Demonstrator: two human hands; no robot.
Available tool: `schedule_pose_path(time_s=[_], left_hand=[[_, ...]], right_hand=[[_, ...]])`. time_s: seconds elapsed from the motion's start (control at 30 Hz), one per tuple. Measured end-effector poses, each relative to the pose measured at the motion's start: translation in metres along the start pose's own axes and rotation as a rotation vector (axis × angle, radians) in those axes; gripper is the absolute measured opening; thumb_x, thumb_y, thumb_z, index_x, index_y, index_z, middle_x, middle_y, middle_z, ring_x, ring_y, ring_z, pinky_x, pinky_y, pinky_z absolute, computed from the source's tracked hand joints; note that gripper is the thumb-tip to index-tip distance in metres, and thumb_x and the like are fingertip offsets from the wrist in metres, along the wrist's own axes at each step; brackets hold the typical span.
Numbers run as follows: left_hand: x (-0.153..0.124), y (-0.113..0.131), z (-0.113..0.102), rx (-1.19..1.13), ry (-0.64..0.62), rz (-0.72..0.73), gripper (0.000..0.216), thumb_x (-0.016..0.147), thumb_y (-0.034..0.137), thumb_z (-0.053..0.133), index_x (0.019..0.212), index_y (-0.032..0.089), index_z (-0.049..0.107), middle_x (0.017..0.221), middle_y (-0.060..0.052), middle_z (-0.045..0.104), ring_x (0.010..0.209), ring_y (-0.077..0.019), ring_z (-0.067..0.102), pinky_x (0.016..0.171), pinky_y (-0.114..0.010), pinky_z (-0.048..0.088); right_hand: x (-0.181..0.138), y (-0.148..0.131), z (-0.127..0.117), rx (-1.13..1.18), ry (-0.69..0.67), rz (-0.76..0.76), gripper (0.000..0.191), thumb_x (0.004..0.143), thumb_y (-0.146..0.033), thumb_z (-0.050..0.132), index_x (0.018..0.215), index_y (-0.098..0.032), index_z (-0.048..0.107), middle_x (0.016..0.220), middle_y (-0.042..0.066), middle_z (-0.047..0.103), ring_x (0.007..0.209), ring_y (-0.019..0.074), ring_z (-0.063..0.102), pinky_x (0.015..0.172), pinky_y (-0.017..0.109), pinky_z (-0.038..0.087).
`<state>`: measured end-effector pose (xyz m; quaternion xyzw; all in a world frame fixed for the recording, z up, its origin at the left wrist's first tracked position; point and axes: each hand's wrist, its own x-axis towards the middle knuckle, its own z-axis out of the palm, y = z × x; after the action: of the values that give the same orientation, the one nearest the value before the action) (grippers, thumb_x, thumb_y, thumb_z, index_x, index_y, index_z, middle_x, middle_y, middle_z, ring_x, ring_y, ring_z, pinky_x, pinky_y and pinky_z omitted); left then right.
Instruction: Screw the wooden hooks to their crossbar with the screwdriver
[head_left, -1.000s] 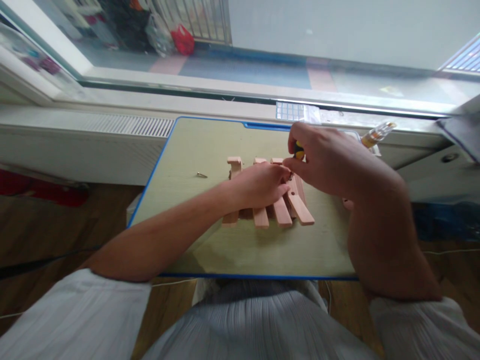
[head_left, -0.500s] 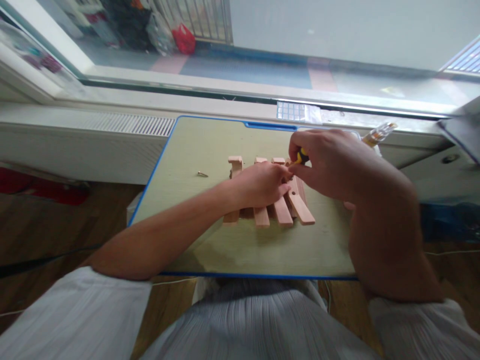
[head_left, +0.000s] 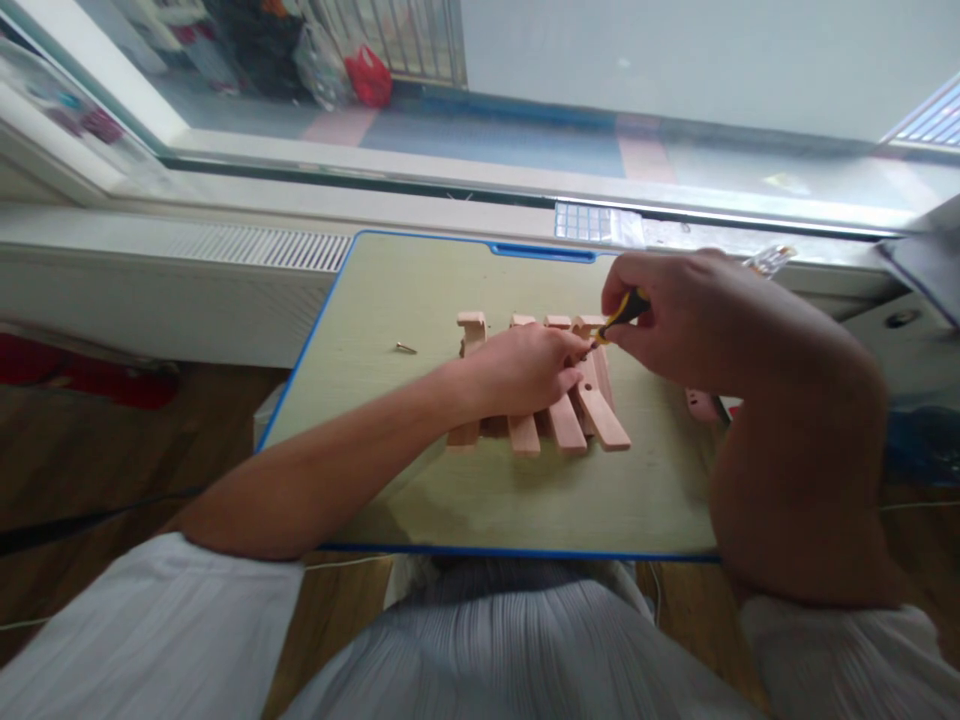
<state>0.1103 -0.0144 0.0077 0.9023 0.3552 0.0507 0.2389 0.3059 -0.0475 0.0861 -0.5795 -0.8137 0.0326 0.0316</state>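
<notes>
Blue-edged desk [head_left: 420, 290] stands below a window, with a wooden slat assembly [head_left: 566, 425] at its middle. A loose screw [head_left: 405, 348] lies well left of the slats. The left hand [head_left: 517, 370] rests on top of the slats, its fingers curled and pinched together; what they pinch cannot be seen. Just right of those fingertips, above the rightmost slats, the right hand [head_left: 690, 320] is closed around a yellow-and-black screwdriver [head_left: 622, 310], whose tip slants down to the pinch.

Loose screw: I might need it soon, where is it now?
In the head view, the loose screw lies alone on the desk, left of the wooden slat assembly that the left hand rests on.
</notes>
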Motion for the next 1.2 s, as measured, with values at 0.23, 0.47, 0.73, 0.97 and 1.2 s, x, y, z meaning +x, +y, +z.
schedule_pose_path(time_s=[0.23, 0.47, 0.73, 0.97, 1.2], left_hand=[[0.003, -0.002, 0.001, 0.04, -0.013, 0.023, 0.032, 0.107, 0.033, 0.058, 0.125, 0.021, 0.082, 0.103, -0.01, 0.083, 0.087, -0.0252, 0.076, 0.077, -0.036, 0.052], [0.001, -0.002, 0.001, 0.027, -0.005, 0.026, 0.029, 0.106, 0.031, 0.056, 0.116, 0.021, 0.082, 0.102, -0.01, 0.082, 0.081, -0.0225, 0.073, 0.072, -0.034, 0.048], [0.001, 0.001, -0.001, 0.034, -0.035, -0.001, 0.03, 0.106, 0.032, 0.057, 0.122, 0.022, 0.081, 0.1, -0.009, 0.081, 0.085, -0.0242, 0.074, 0.077, -0.035, 0.05], [0.001, 0.0, -0.001, 0.03, -0.025, -0.006, 0.031, 0.104, 0.046, 0.065, 0.117, 0.023, 0.081, 0.098, -0.009, 0.082, 0.08, -0.024, 0.073, 0.07, -0.035, 0.047], [0.0, 0.0, -0.002, 0.033, -0.022, 0.005, 0.029, 0.105, 0.044, 0.066, 0.118, 0.023, 0.081, 0.101, -0.009, 0.082, 0.082, -0.0232, 0.073, 0.071, -0.033, 0.048]], right_hand=[[0.008, 0.0, 0.003, -0.053, 0.023, 0.067, 0.016, 0.091, -0.037, 0.066, 0.098, -0.025, 0.073, 0.087, 0.01, 0.075, 0.074, 0.0247, 0.06, 0.065, 0.037, 0.031], [0.0, -0.003, -0.001, 0.024, -0.029, -0.047, 0.017, 0.086, -0.022, 0.063, 0.101, -0.024, 0.071, 0.096, 0.009, 0.078, 0.076, 0.0226, 0.063, 0.067, 0.036, 0.037], [0.007, -0.01, 0.003, -0.045, 0.004, 0.011, 0.017, 0.093, -0.03, 0.061, 0.101, -0.024, 0.075, 0.093, 0.012, 0.078, 0.08, 0.0275, 0.065, 0.069, 0.039, 0.035], [-0.001, -0.008, 0.002, 0.017, -0.011, -0.053, 0.021, 0.087, -0.021, 0.062, 0.107, -0.023, 0.069, 0.098, 0.01, 0.076, 0.078, 0.0227, 0.06, 0.067, 0.035, 0.036], [-0.001, -0.015, -0.003, -0.012, -0.033, -0.013, 0.02, 0.092, -0.018, 0.054, 0.106, -0.019, 0.068, 0.097, 0.014, 0.076, 0.078, 0.0222, 0.055, 0.067, 0.036, 0.035]])
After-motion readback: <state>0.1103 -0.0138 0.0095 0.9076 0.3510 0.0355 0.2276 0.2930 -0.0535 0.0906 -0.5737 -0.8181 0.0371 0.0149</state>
